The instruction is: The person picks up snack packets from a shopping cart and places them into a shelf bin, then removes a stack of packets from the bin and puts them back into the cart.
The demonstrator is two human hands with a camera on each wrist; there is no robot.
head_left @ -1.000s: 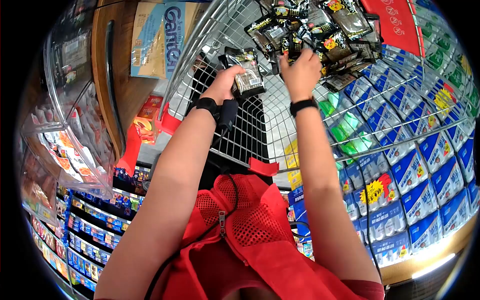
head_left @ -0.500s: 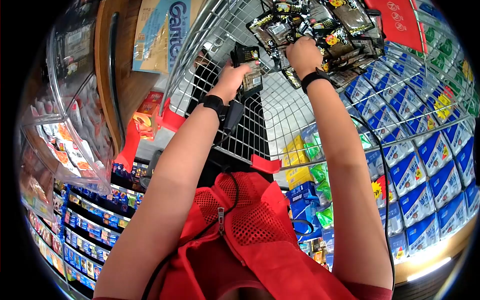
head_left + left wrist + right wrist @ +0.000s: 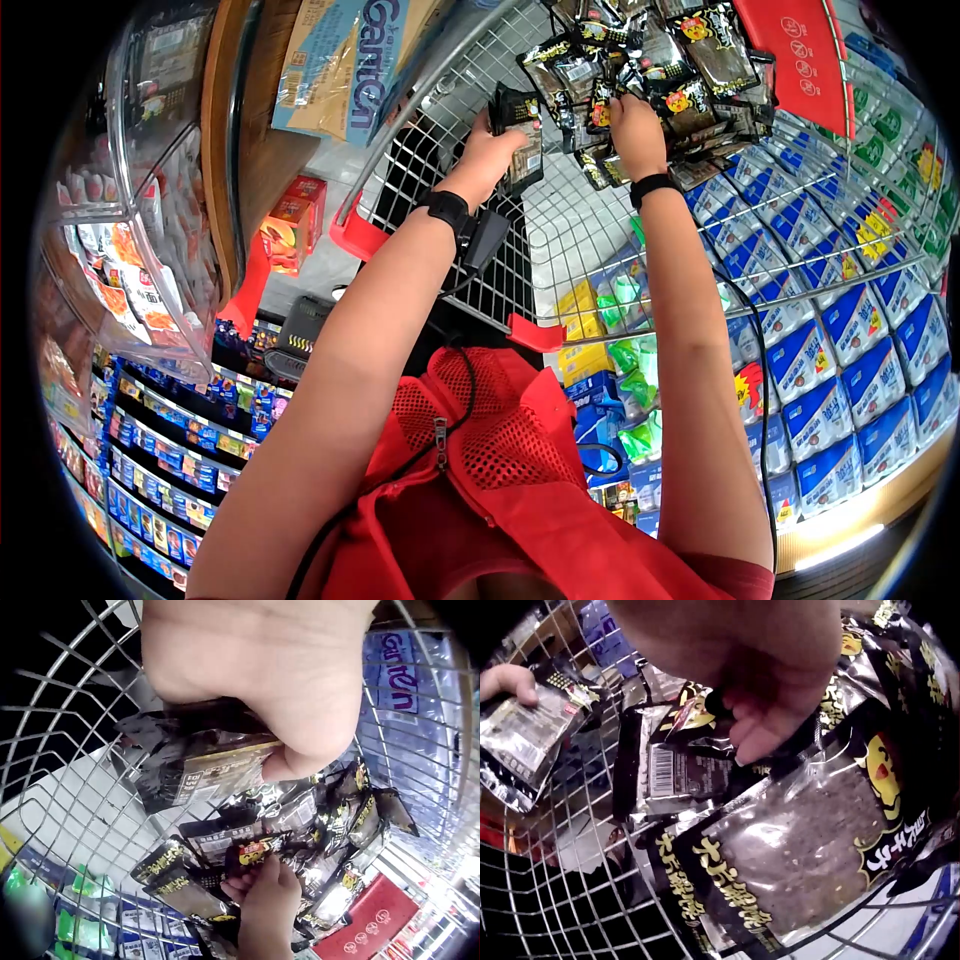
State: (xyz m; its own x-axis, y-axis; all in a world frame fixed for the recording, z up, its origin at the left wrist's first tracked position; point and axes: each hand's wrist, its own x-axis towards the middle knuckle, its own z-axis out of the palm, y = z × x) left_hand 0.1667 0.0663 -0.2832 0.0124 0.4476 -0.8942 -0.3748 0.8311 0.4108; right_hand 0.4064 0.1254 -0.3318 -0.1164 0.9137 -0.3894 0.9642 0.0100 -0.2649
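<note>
My left hand [image 3: 482,160] grips black snack packets [image 3: 522,165] with clear windows, thumb across the front, over the wire shopping cart [image 3: 575,225]. In the left wrist view the held packets [image 3: 202,769] look stacked, back label outward. My right hand [image 3: 638,135] is at the near side of a heap of similar black packets [image 3: 710,50] in the cart. Its curled fingers pinch a packet with a yellow cartoon face [image 3: 694,712] in the right wrist view. Beneath it lie a packet showing a barcode [image 3: 662,769] and larger packets with gold lettering [image 3: 795,855].
A red panel [image 3: 800,65] closes the cart's far right. Blue-and-white packs [image 3: 815,360] are stacked to the right, beside green packs [image 3: 635,360]. On the left stand a cardboard carton [image 3: 335,70] and a clear bin of snack bags [image 3: 125,280]. A cable hangs along my right arm.
Both hands have shifted slightly right in the head view; the left still holds its packets, now turned more edge-on. My right hand has moved about the heap's near edge, its fingers at a packet.
</note>
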